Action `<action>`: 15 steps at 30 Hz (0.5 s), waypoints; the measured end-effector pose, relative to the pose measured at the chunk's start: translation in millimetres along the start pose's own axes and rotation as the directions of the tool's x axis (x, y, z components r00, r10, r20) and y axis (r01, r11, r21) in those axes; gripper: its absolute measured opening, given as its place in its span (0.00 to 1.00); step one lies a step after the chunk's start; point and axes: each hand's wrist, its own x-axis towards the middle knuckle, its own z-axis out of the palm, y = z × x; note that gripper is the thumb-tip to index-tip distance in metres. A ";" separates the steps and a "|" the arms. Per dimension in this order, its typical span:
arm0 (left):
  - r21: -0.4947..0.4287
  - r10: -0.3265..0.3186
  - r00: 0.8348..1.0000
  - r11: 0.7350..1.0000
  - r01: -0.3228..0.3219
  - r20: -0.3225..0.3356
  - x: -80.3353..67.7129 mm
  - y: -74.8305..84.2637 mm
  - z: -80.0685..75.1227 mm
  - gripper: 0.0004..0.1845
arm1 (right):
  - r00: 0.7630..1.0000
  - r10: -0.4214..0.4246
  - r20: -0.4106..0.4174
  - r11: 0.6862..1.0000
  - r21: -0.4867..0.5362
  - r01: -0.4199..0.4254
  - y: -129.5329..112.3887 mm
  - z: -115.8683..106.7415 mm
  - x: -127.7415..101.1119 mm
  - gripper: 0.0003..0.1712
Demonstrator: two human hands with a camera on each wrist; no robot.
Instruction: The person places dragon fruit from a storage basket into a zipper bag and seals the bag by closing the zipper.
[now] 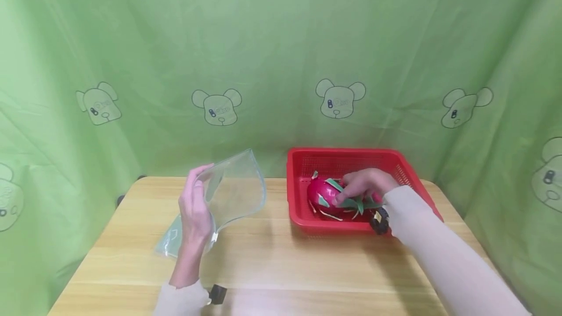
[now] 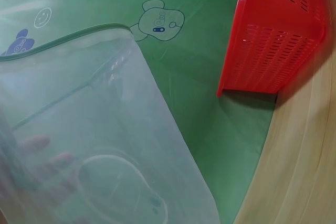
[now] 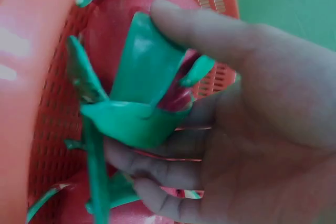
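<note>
My left hand [image 1: 194, 211] holds a clear slider zip bag [image 1: 239, 191] upright above the table, its mouth spread toward the right. A white slider [image 1: 214, 237] sits at the bag's lower edge. Through the film in the left wrist view, blurred fingers [image 2: 50, 163] show. Inside the red basket [image 1: 342, 151], my right hand [image 1: 371, 182] grips a pink dragon fruit [image 1: 322, 193] with green scales. The right wrist view shows the thumb on top of this fruit [image 3: 105, 40] and the other fingers curled beneath its scales. Another dragon fruit [image 3: 76, 203] lies partly hidden below.
A light wooden table [image 1: 272, 267] carries the basket at its right rear. Behind and on both sides hangs a green curtain [image 1: 272, 52] printed with bear heads. Beneath my left hand, the bag's bottom corner [image 1: 169, 243] reaches out to the left.
</note>
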 end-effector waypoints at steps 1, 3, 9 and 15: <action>0.000 -0.001 1.000 1.000 0.001 0.000 -0.1 0.2 -0.1 0.23 | 1.000 0.001 0.009 1.000 0.010 -0.001 -0.1 0.6 0.0 0.35; 0.003 -0.002 1.000 1.000 0.002 0.004 -0.4 0.3 -0.1 0.23 | 1.000 0.000 0.027 1.000 0.020 -0.001 -0.8 2.1 0.1 0.39; 0.005 0.001 1.000 1.000 -0.001 0.008 -0.5 0.2 0.6 0.23 | 0.999 0.037 -0.009 0.999 0.027 -0.036 -1.8 3.0 -2.4 0.47; 0.022 0.010 1.000 1.000 -0.010 0.015 -0.7 -0.5 0.8 0.23 | 0.994 -0.008 -0.113 0.993 -0.118 -0.006 -7.2 1.5 -5.1 0.48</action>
